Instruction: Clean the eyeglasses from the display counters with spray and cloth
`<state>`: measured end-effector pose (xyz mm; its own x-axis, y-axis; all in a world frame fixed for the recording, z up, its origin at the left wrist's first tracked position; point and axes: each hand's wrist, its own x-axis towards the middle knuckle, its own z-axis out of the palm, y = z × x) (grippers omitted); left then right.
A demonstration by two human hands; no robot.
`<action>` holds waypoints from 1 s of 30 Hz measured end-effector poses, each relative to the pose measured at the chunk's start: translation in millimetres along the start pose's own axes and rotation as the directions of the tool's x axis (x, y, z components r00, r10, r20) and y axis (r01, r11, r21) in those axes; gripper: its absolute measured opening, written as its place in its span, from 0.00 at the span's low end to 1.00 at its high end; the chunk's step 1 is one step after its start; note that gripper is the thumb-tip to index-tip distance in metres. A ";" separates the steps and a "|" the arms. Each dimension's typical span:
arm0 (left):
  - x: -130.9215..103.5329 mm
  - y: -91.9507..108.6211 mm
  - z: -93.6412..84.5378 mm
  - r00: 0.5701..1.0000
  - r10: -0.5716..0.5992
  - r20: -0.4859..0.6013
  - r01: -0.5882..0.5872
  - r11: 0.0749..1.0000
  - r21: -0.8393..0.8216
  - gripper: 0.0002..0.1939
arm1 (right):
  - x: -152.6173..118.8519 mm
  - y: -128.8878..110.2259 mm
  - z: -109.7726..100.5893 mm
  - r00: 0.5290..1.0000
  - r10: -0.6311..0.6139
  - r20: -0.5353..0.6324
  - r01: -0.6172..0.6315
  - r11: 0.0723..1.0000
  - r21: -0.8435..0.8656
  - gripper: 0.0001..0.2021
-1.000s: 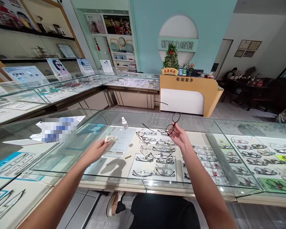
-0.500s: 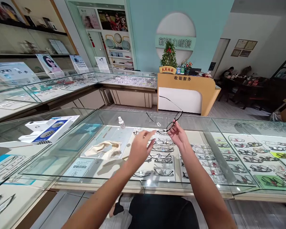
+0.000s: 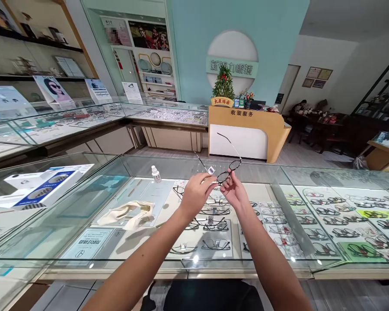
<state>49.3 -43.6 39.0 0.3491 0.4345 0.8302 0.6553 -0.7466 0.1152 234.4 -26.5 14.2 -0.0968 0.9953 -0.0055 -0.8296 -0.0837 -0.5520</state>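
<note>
A pair of black-rimmed eyeglasses (image 3: pixel 235 165) is held up over the glass counter, its two temples unfolded and pointing away from me. My right hand (image 3: pixel 236 192) pinches the lower rim near the middle of the frame. At the frame's left end, the fingers of my left hand (image 3: pixel 196 192) close on it by the hinge; the exact contact is partly hidden. A small white tag (image 3: pixel 211 170) shows by the left temple. Beneath my hands, several more eyeglasses (image 3: pixel 215 244) lie in rows inside the case.
On the counter to the left are a small white bottle (image 3: pixel 156 174), a crumpled cream cloth (image 3: pixel 126 214) and a blue-white box (image 3: pixel 47 188). The glass display counter (image 3: pixel 142 264) spans the front. Beyond it stands a wooden cashier desk (image 3: pixel 240 119).
My left hand has moved right to the eyeglasses and closed on their left end. The eyeglasses have tilted slightly, still in my right hand. The view has shifted a little.
</note>
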 end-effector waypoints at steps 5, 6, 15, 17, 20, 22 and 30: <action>20.5 -8.2 -27.7 0.982 0.133 0.134 -0.140 0.989 0.050 0.09 | 4.3 8.0 -5.3 0.999 -0.036 -0.017 0.034 0.994 -0.103 0.18; 24.2 -10.0 -34.6 0.974 0.142 0.174 -0.154 0.986 0.057 0.09 | 5.3 8.5 -6.8 0.999 -0.040 -0.024 0.037 0.991 -0.131 0.18; 46.0 -11.1 -122.4 0.871 0.265 0.414 -0.312 0.949 0.051 0.08 | -6.4 -23.8 2.8 0.925 -0.379 0.021 0.350 0.830 -0.435 0.16; 45.8 -5.8 -145.9 0.859 0.270 0.435 -0.307 0.951 0.017 0.07 | -18.9 -27.8 14.5 0.925 -0.350 0.152 0.377 0.779 -0.501 0.18; 44.6 3.9 -179.1 0.871 0.232 0.433 -0.224 0.972 -0.071 0.07 | -44.5 -34.3 36.5 0.897 -0.327 0.297 0.441 0.696 -0.566 0.18; 45.5 10.8 -199.1 0.887 0.178 0.427 -0.125 0.981 -0.149 0.08 | -65.4 -43.2 53.7 0.864 -0.340 0.372 0.504 0.615 -0.607 0.18; 69.3 38.8 -262.1 0.917 -0.024 0.398 0.203 0.888 -0.413 0.10 | -152.4 -97.3 134.1 0.648 -0.365 0.668 0.752 0.169 -0.637 0.14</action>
<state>-76.7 -174.5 243.9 0.5710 0.6170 0.5415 0.3754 -0.7829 0.4961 256.1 -176.5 180.6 -0.1269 0.6432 0.7551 0.1371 0.7654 -0.6288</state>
